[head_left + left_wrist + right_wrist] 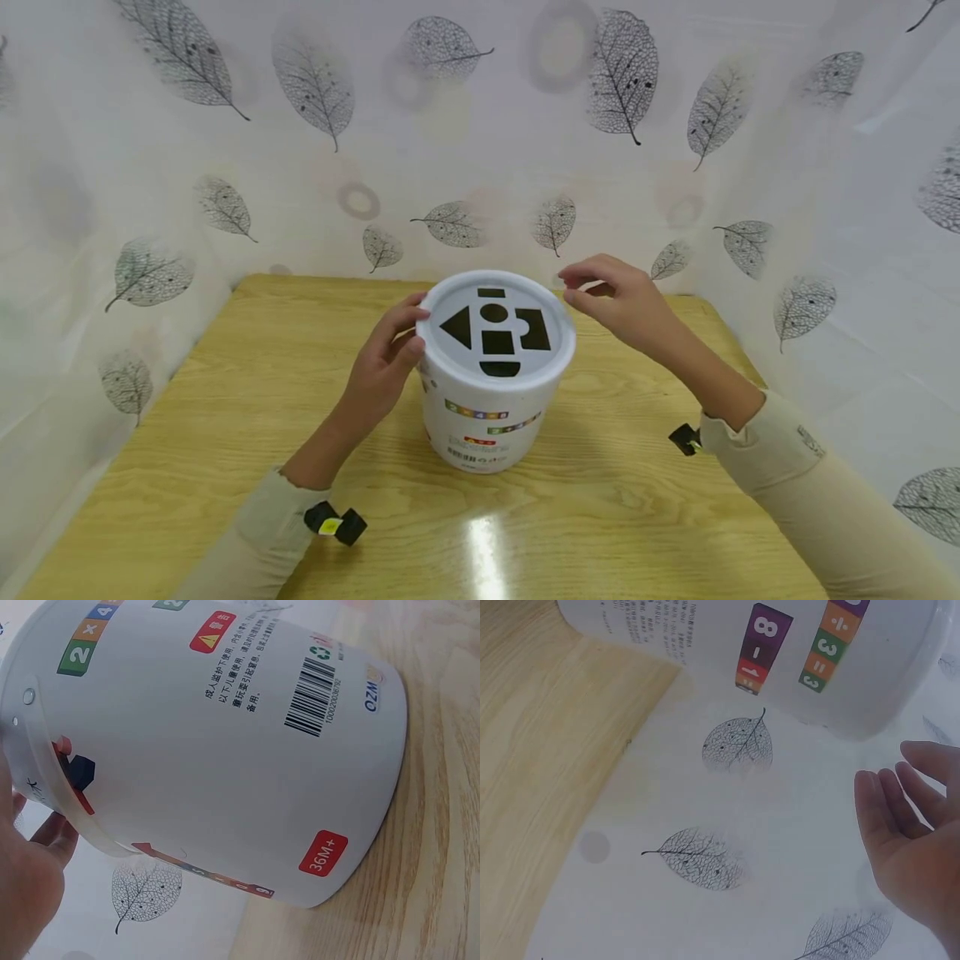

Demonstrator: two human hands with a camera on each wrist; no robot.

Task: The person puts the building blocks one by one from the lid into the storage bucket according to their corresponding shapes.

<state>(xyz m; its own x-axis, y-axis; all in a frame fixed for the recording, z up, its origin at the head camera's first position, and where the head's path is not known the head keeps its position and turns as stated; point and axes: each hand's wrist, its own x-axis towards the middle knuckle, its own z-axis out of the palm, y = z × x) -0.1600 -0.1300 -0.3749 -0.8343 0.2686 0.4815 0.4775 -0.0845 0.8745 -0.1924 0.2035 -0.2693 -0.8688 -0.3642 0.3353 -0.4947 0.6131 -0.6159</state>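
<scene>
A white toy bucket [480,425] stands upright on the table, with printed coloured sums and a barcode on its wall. Its round lid [461,357] is on and shows several dark shapes, among them a triangle, a circle and a square. My left hand [378,362] holds the bucket at the left side of the lid's rim, its fingers bent against the edge. To the right of the rim, my right hand [618,300] hangs in the air, apart from the bucket. Its fingers are loosely bent with nothing between them, as the right wrist view also shows.
The bucket stands on a yellow wood-grain table [247,400]. A pale cloth [480,125] with dark leaf prints rises behind the table and along both sides. A small black device [335,523] sits at the left cuff, and another [685,439] at the right cuff.
</scene>
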